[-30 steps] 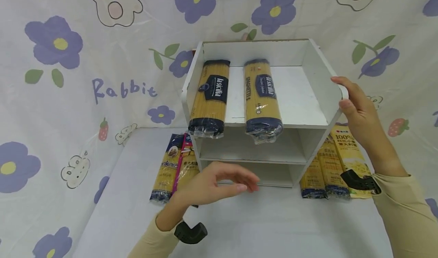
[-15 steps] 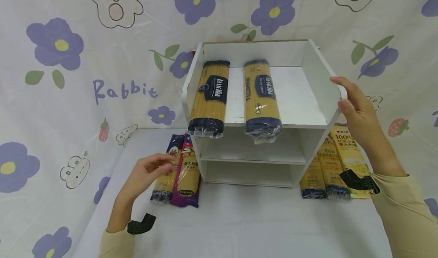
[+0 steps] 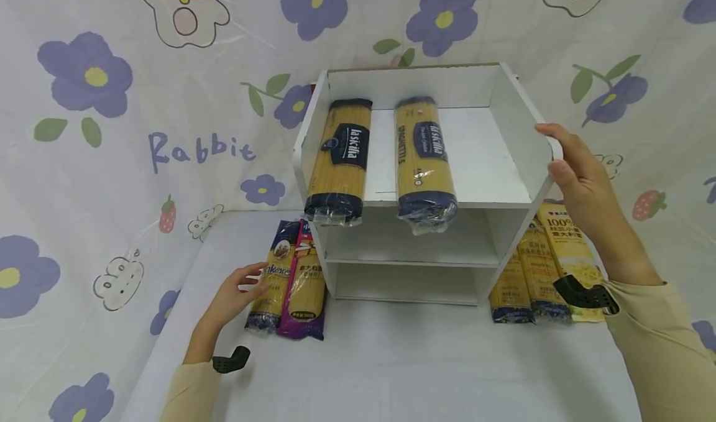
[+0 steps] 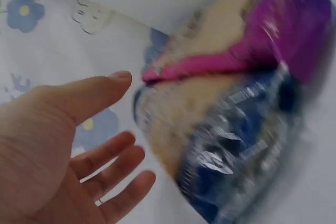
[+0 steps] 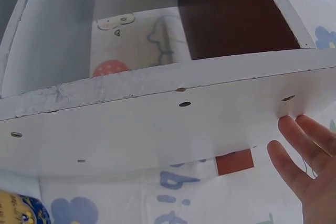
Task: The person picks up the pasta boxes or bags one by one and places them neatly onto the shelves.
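My left hand (image 3: 232, 298) reaches in at the left side of a spaghetti pack with dark blue ends (image 3: 274, 285), fingers spread and relaxed. The left wrist view shows a gap between the left thumb and fingers, with the blue-ended pack (image 4: 168, 124) just beyond the fingertips. Against that pack lies a purple-and-pink pasta pack (image 3: 304, 291). My right hand (image 3: 587, 186) grips the upper front corner of the white shelf's right side panel. In the right wrist view, several right fingers (image 5: 296, 153) press flat on the white shelf's (image 5: 136, 135) outer face.
Two La Sicilia spaghetti packs (image 3: 340, 167) lie on the white shelf's (image 3: 483, 155) top tier, their ends jutting over the front edge. Two lower tiers sit beneath. Right of the shelf, several pasta packs (image 3: 545, 273) lie on the white table (image 3: 391, 366). A flower-print curtain hangs behind.
My left hand has moved left from before the shelf to beside the blue-ended pack, uncovering the purple pack. The right hand keeps its hold on the shelf.
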Motion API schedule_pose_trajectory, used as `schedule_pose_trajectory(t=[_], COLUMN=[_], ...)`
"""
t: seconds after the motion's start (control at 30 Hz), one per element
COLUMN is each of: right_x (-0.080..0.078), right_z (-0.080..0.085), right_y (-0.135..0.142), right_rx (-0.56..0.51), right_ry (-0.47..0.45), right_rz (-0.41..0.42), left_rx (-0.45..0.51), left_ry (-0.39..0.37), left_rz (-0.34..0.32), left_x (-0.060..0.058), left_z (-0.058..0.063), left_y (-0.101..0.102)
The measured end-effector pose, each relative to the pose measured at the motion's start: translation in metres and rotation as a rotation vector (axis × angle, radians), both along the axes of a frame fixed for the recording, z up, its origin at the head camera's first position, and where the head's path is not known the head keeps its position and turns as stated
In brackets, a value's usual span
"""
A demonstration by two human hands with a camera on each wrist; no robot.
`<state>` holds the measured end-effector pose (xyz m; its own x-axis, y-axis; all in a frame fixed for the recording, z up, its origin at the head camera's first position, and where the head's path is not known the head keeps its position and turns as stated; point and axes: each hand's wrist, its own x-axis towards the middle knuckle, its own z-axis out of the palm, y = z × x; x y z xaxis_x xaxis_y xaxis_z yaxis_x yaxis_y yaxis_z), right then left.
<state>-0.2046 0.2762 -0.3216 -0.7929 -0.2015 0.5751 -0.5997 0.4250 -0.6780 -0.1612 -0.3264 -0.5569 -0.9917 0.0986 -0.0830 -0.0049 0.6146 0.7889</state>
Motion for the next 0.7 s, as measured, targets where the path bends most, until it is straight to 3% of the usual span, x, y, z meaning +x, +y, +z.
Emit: schedule_pose_trajectory(t=[0.1, 0.23, 0.4, 0.7], right_x=[0.0, 0.0, 0.002, -0.001], right_z=[-0.001, -0.001, -0.001, -0.002], right_y=[-0.001, -0.001, -0.001, -0.001], right_rx=[-0.003, -0.002, -0.006, -0.025], right_ry=[0.001, 0.006, -0.011, -0.002], right_rz=[0.003, 0.003, -0.007, -0.004], left_rx=[-0.059, -0.097, -0.147, -0.204], left_ry=[-0.069, -0.108, -0.112, -0.135], left_rz=[0.011, -0.001, 0.001, -0.086], left_x=[-0.002, -0.003, -0.003, -0.013], left_z=[-0.011, -0.017, -0.013, 0.0], left_y=[-0.004, -0.004, 0.001, 0.001])
